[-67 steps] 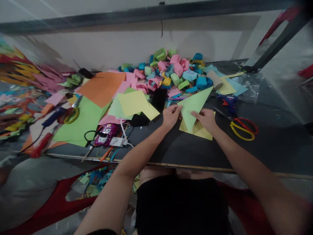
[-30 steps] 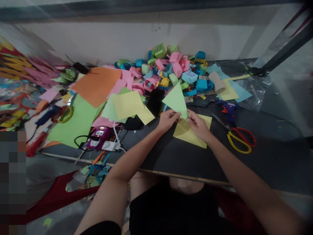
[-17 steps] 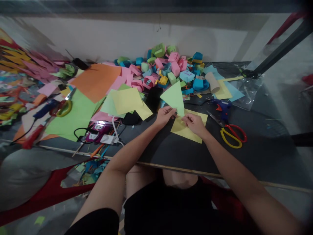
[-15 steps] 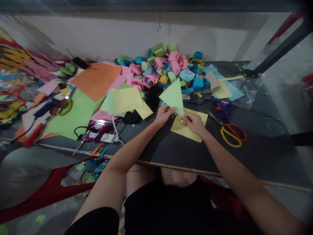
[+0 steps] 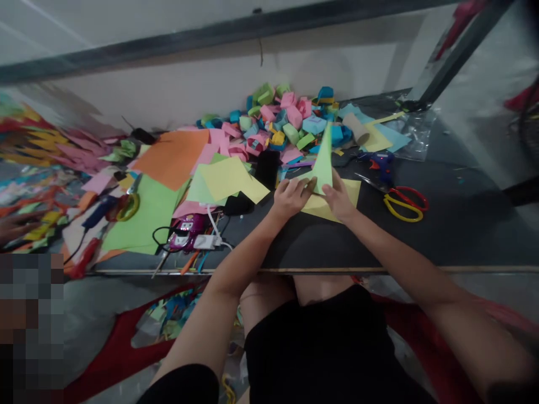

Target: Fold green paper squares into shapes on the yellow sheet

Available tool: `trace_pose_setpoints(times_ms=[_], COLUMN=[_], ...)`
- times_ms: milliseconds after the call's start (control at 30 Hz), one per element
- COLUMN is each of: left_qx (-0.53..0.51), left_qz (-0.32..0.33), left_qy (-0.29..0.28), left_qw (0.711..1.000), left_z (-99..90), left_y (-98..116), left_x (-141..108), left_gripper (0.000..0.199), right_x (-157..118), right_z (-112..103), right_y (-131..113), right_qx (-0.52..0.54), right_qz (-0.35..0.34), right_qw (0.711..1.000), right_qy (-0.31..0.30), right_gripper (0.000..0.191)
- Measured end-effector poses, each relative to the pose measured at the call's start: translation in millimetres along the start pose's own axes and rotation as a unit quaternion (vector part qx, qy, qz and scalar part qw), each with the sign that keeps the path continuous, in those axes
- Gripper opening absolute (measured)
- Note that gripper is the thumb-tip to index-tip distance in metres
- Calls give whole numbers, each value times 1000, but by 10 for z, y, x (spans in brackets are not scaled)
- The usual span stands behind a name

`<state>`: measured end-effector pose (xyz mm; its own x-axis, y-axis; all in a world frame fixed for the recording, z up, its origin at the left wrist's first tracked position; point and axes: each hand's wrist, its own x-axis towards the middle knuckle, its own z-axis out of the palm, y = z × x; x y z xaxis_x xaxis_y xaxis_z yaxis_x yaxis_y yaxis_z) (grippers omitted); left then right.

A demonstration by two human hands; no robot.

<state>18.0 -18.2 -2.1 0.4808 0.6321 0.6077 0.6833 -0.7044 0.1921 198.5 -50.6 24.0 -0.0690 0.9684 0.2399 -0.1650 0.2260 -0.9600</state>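
Between my two hands is a sheet of light green paper (image 5: 323,168), partly folded, with one pointed flap standing up. My left hand (image 5: 291,197) is closed on the paper's left side, fingers curled over its lower edge. At its lower right, my right hand (image 5: 339,201) pinches the paper between thumb and fingers. Beneath both hands a yellow sheet (image 5: 351,193) lies on the dark table (image 5: 379,247). To the right of my right hand are scissors (image 5: 405,205) with red and yellow handles and a blue glue gun (image 5: 382,164).
Folded paper pieces (image 5: 278,115) in several colours are heaped at the back. A cardboard tube (image 5: 356,128) lies right of them. Orange (image 5: 177,154) and green sheets (image 5: 143,210), a purple device (image 5: 185,230) and a black phone (image 5: 267,168) lie leftward. Another person's hand (image 5: 19,227) shows far left.
The green paper has gone from a flat triangle to a partly opened shape with an upright flap. My right hand has moved up onto its lower right side. The camera view has tilted.
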Motion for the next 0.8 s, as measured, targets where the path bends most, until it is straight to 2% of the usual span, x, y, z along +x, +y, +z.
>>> trace_pose_setpoints(times_ms=[100,200,267,333,367,467,533,667,800], left_qx=[-12,-66,-127,-208,-257,-393,-428,-431,-454], left_qz=[30,75,27,-72,-126,-254,-290,-274,-235], left_qy=[-9,-2,46,75,72,3,-51,-122,-180], left_qw=[999,995,990,973,955,884,854,851,840], left_z=[17,-35,-84,-114,-116,-83,-58,-75,-110], left_y=[27,29,29,26,22,0,-13,-6,12], left_x=[5,42,81,127,149,200,217,206,174], left_gripper=[29,40,50,55,54,42,30,15,11], right_x=[59,156,210,245,255,265,270,303,339], right_z=[54,-126,-287,-399,-429,-439,-426,-436,-464], right_y=[50,85,93,94,94,108,130,213,332], right_qx=[13,-42,-76,-53,-45,-36,-27,-23,-59], right_qz=[84,110,126,159,163,148,141,146,133], right_qw=[992,976,972,971,972,977,977,971,961], right_qy=[92,181,181,169,161,151,156,190,236], right_gripper=[62,56,51,48,47,50,54,57,58])
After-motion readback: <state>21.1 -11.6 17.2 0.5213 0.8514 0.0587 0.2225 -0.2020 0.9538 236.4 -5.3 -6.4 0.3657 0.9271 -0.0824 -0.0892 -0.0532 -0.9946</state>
